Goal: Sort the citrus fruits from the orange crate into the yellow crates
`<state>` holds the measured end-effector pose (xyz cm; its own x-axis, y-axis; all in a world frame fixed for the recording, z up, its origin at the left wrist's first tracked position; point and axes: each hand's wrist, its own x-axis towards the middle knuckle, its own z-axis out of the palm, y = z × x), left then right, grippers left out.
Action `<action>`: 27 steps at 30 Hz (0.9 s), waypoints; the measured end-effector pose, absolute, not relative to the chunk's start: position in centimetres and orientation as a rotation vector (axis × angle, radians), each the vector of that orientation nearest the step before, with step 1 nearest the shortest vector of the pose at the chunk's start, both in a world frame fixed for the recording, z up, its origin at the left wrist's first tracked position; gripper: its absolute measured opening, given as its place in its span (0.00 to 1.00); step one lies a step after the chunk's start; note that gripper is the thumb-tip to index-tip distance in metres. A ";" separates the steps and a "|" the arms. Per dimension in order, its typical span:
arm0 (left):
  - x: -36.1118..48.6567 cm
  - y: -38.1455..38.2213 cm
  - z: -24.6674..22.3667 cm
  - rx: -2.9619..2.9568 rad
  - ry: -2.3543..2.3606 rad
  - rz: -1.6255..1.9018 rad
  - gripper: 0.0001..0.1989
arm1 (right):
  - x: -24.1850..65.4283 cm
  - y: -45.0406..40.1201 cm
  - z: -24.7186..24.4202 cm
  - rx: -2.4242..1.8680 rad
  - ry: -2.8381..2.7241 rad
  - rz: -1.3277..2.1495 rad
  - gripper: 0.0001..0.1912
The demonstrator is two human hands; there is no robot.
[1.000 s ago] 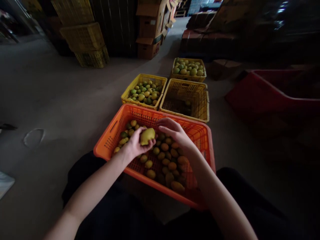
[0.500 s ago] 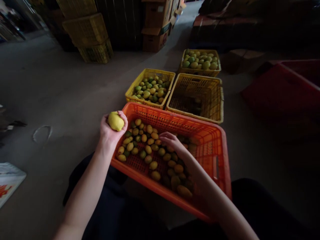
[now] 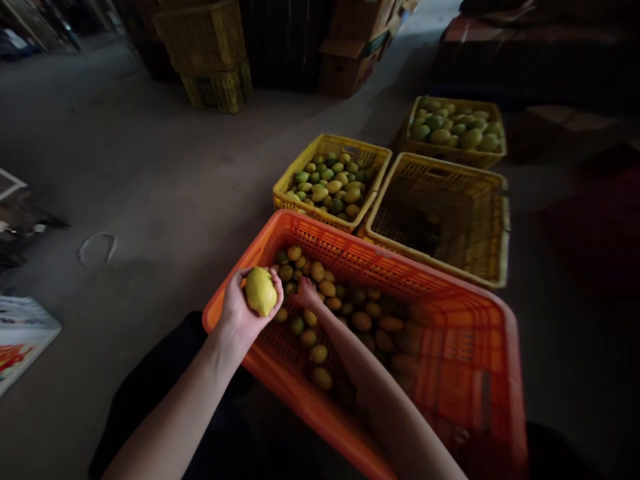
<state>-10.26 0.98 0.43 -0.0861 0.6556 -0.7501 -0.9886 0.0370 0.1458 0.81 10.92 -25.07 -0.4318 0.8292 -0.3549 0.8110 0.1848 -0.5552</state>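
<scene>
Head view, lemon (image 3: pixel 261 292), left fingers (image 3: pixel 278 291) around it

The right hand (image 3: pixel 307 293) is partly hidden, perhaps among the yellowish oval fruits (image 3: pixel 361 321); the bottom edge crops the perforated orange plastic crate (image 3: pixel 463 387).

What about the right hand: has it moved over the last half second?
Yes: judged against the orange crate, the right hand has shifted toward the crate's left end, down among the fruit.
</scene>
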 end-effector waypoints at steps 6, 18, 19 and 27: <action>-13.6 0.8 0.8 -0.554 0.954 1.656 0.06 | -4.2 13.7 -27.9 -1.697 -2.510 1.038 0.33; -12.5 2.6 0.5 -0.565 1.007 1.540 0.05 | -4.7 15.1 -29.2 -1.509 -2.181 1.253 0.28; -12.3 2.6 0.4 -0.560 1.010 1.531 0.04 | -4.1 14.9 -28.8 -1.486 -2.099 1.316 0.25; -9.9 3.3 2.2 -0.474 0.898 1.651 0.03 | 1.2 14.0 -19.6 -1.207 -1.567 1.677 0.22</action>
<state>-9.88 3.29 2.17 -0.2784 0.6410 -0.7153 -0.9488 -0.0678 0.3086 1.16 13.96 -19.58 -0.4518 0.8583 -0.2433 0.1843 -0.1771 -0.9668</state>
